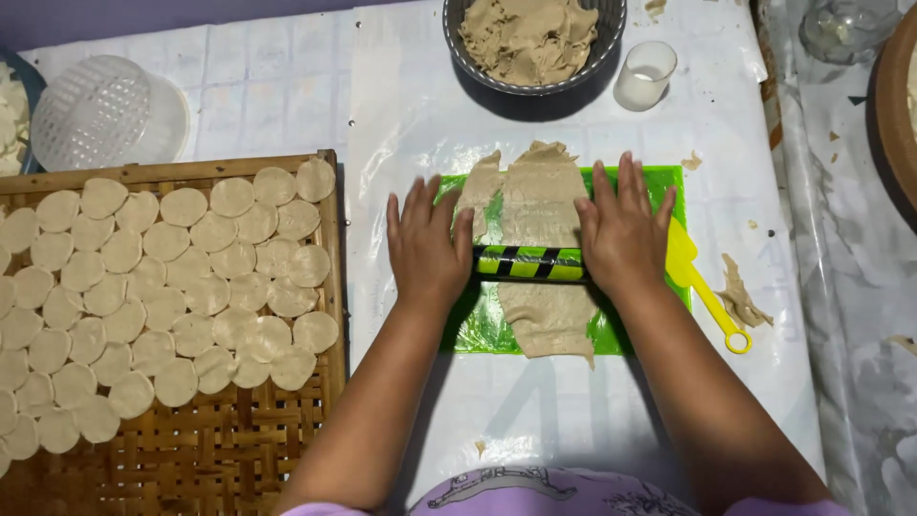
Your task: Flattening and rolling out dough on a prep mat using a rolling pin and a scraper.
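Note:
My left hand (pixel 426 244) and my right hand (pixel 623 232) lie flat, fingers spread, on the two ends of a green roller with black stripes (pixel 531 264). The roller rests across a long sheet of beige dough (pixel 541 205) spread on a green board (pixel 497 330) covered with clear plastic. Dough sticks out above and below the roller. A yellow plastic tool with a ring handle (pixel 702 287) lies right of the board, beside my right wrist.
A woven bamboo tray (pixel 239 449) at left holds several round dough discs (pixel 162 277). A dark bowl of dough (pixel 531 38) and a small white cup (pixel 645 72) stand at the back. A clear lidded container (pixel 100 115) sits back left. Dough scraps (pixel 740 296) lie right.

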